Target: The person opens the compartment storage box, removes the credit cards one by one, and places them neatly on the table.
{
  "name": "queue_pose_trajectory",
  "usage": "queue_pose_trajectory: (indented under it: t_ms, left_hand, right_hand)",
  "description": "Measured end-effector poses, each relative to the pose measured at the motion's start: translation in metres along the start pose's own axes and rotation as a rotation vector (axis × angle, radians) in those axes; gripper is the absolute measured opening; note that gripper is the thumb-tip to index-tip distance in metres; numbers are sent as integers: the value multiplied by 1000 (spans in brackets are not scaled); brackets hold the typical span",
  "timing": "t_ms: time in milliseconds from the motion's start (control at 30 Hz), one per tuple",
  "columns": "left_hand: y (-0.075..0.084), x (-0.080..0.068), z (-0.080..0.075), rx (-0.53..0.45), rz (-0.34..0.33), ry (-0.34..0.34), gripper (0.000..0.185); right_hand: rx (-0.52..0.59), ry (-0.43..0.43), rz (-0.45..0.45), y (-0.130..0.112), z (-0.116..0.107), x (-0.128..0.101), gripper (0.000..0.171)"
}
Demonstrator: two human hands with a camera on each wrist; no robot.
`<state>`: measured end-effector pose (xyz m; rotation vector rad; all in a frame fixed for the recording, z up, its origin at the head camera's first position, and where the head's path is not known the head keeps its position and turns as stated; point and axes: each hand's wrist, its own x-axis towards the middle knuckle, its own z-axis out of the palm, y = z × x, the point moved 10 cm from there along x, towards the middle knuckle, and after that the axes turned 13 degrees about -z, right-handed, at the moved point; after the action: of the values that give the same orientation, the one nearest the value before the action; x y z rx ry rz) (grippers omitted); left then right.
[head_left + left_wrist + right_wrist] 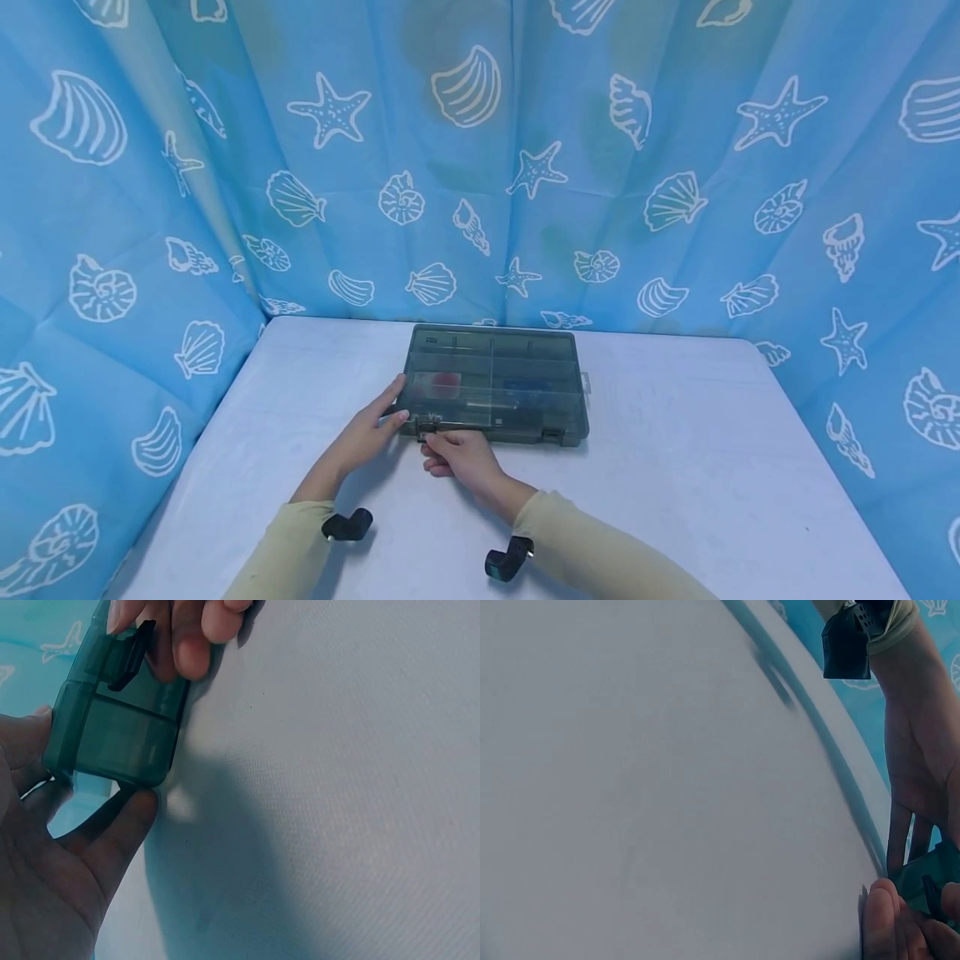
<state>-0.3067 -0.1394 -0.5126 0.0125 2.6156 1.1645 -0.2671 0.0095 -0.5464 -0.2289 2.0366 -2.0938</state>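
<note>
While the translucent grey-green organiser box lay flat with its lid down on the white table, towards the table's far edge and just in front of the shell-printed blue curtain, both hands worked at the box's near left corner. The left hand rested against that corner with fingers straight and spread, thumb under the corner and fingertips along the box's left side, as the left wrist view showed. The right hand lay just beside it at the box's front edge, its fingers curled and pinching the small black latch there. Through the lid, dividers and a red item showed inside the box, with something blue to the right of it. A second latch sat further right along the box's front edge. Pale sleeves and black wrist-mounted devices lay nearer than the box
</note>
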Motion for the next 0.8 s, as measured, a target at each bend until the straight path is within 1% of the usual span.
queue_pose_trajectory:
  t_ms: [200,500,800]
  left_hand:
    - [-1,0,1,-21,-14,-17,67]
    - [1,0,1,-12,3,-25,67]
    - [0,1,2,-15,5,-32,67]
  right_hand:
    - [-42,-10,-13,2,-13,-3,35]
    - [-75,2,3,6,-36,-10,37]
    - [-93,7,-21,-1,-56,-24,40]
